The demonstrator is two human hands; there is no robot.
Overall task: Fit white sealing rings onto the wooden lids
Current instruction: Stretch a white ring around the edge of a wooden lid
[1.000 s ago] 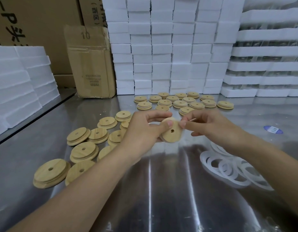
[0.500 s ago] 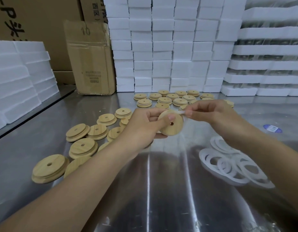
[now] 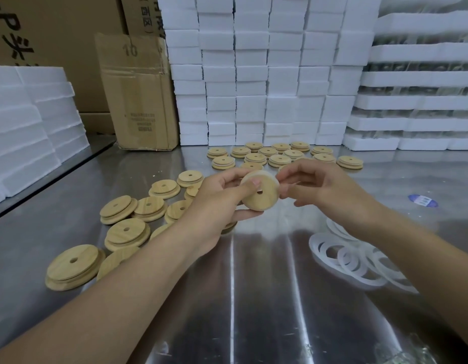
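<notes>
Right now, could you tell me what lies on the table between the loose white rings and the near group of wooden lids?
In the head view, only bare steel table lies between the white rings and the near wooden lids; the forearms cross above it.

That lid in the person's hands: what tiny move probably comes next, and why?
Probably the right hand keeps pressing the white ring down around the lid. The ring shows along the lid's top edge only, and the left hand holds the lid steady.
</notes>
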